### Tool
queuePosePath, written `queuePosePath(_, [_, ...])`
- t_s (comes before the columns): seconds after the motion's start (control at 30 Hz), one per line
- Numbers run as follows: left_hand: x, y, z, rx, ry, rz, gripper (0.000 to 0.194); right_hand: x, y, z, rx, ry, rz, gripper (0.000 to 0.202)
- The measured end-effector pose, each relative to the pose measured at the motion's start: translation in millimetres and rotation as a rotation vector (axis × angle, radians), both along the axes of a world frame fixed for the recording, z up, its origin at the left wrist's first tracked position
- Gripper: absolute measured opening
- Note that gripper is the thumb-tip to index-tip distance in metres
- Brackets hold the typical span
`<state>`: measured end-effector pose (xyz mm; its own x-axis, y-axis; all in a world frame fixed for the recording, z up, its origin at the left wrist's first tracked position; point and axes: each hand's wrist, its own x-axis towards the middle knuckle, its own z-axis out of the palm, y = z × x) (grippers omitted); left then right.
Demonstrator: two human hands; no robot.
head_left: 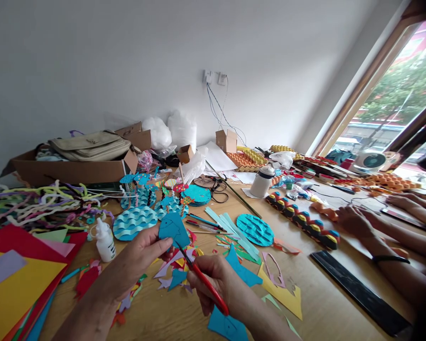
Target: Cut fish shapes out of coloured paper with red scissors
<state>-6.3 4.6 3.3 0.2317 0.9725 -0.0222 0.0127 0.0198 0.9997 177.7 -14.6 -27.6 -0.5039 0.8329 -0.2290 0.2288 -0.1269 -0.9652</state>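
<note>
Between the thumb and fingers of my left hand (147, 248) is a piece of blue paper (173, 228) with a fish-like outline drawn on it. My right hand (213, 282) grips red-handled scissors (208, 284), whose blades meet the lower edge of that paper. Below lie paper scraps in several colours, among them a blue offcut (241, 267) and a yellow cut-out sheet (282, 291). Another blue piece with a drawn outline (227, 326) lies under my right wrist. A white glue bottle (105, 241) stands left of my left hand.
Coloured paper sheets (17, 279) and pipe cleaners (57, 208) lie at left. Wavy blue paper discs (254, 229), pens (206, 225) and a white jar (262, 182) are beyond my hands. At right are a painted egg-carton strip (301, 220), a black ruler-like strip (358, 293) and other people's hands (358, 225).
</note>
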Motion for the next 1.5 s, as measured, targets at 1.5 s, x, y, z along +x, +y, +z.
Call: queuePosePath(1.5, [9.3,-0.7,5.8,-0.134,-0.142,-0.041,0.013,1.8,-0.3,-7.7,0.042,-0.072,-0.042,0.028])
